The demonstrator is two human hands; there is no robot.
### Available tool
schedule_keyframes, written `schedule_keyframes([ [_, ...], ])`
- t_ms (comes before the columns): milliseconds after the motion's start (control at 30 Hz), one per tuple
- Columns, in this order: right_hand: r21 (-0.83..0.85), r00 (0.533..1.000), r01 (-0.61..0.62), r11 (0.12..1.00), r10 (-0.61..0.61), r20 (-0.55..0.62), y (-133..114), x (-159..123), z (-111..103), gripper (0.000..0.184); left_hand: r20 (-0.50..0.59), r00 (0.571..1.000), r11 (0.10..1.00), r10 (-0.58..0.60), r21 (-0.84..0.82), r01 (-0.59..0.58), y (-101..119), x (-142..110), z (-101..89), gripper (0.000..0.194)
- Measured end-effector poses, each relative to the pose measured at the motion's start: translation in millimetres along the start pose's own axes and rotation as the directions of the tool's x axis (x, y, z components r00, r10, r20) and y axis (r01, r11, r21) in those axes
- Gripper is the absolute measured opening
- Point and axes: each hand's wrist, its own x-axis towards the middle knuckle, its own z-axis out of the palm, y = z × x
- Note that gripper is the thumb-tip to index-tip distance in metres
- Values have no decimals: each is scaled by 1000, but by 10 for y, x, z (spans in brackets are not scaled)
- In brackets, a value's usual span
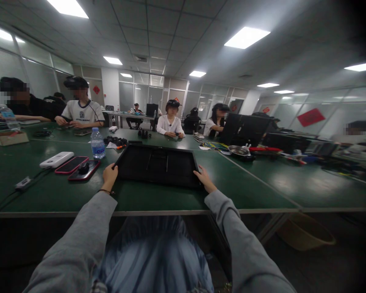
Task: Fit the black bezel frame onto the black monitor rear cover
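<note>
Shared office or workroom

Ceiling lights (247, 37) above, people (171, 122) seated at a long green table (244, 175) across the middle.

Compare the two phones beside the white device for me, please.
The left phone lies next to the white device, its face bare; the right phone lies farther from the device and carries a small black object. Both lie flat and have reddish-pink edges.

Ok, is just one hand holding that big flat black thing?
No, the left hand holds one side of the black panel and the right hand holds the other.
</note>
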Motion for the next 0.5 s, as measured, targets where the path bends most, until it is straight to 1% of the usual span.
schedule_keyframes([
  [67,59,1000,-16,998,17,-7,-29,100,62,51,-4,1000,1000,-2,-20,2,-5,10,12,42],
  [133,68,999,-21,997,22,-25,-22,171,103,54,-9,1000,999,-1,-45,1,-7,17,27,42],
  [233,79,997,-22,997,27,-66,42,215,90,59,-22,1000,996,4,-88,-6,-18,29,48,43],
  [300,74,993,-30,997,38,-109,98,219,22,61,-32,999,993,2,-114,-6,-33,36,57,45],
  [400,45,974,-58,997,66,-216,176,211,-159,60,-43,999,990,-4,-143,-2,-54,45,65,46],
  [467,17,945,-89,996,90,-315,224,194,-317,59,-45,999,988,-4,-156,-3,-62,49,67,46],
  [500,2,923,-108,994,102,-372,247,182,-399,59,-45,999,987,-4,-161,-3,-64,51,68,45],
])
